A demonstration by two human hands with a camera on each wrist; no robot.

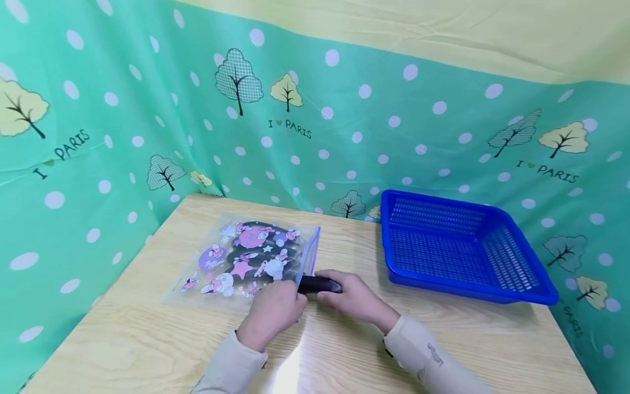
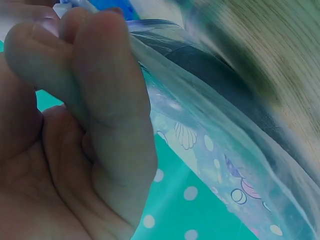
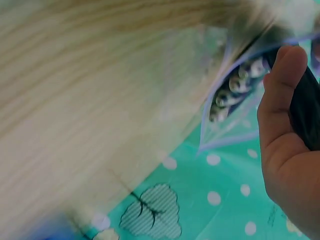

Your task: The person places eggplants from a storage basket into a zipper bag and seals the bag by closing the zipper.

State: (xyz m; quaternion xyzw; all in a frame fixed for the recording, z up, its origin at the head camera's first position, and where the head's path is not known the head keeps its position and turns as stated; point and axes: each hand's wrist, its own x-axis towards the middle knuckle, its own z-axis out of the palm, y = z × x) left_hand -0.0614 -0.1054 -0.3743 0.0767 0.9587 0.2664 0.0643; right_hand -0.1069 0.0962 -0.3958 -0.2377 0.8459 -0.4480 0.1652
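A clear zip bag (image 1: 246, 268) with pink and purple cartoon print lies on the table, its purple-edged mouth facing right and standing open. Several long dark things with pale round ends (image 3: 230, 92) lie inside it. My left hand (image 1: 275, 309) grips the near edge of the bag at the mouth, its fingers curled in the left wrist view (image 2: 110, 100). With my right hand (image 1: 356, 295) I hold a glossy dark long thing (image 1: 320, 284) with a rounded end, right at the mouth. Its other end is hidden by the bag and my left hand; I cannot tell its kind.
To the right at the back stands a blue plastic basket (image 1: 443, 284) with slotted sides. The pale wooden table (image 1: 123, 328) ends against a green dotted curtain (image 1: 344, 131) at the back and sides.
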